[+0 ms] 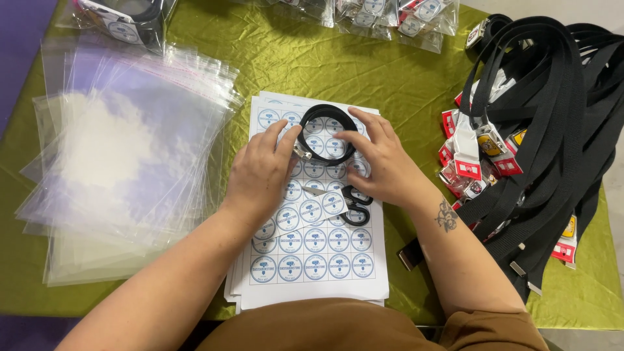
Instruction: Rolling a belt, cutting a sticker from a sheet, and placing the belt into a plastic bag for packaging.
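Hands, left [260, 170] and right [383, 162], fingers closed around coiled black belt [327, 130], over sticker sheets [312, 260].

Both forearms bare, reaching forward from the bottom edge and converging toward the middle. Left hand [260, 172] palm down, knuckles up, wrist straight, thumb and forefinger stretched forward and pinched together at the tips. Right hand [383, 162] palm down too, turned slightly inward, fingers spread and bent, fingertips angled toward the left hand's. Hands close together, fingertips near each other but not touching. Right forearm angled in from the lower right, small dark tattoo just below the wrist on the outer side. Left forearm slanting in from the lower left, longer in view. Brown sleeve edge showing at the right upper arm.
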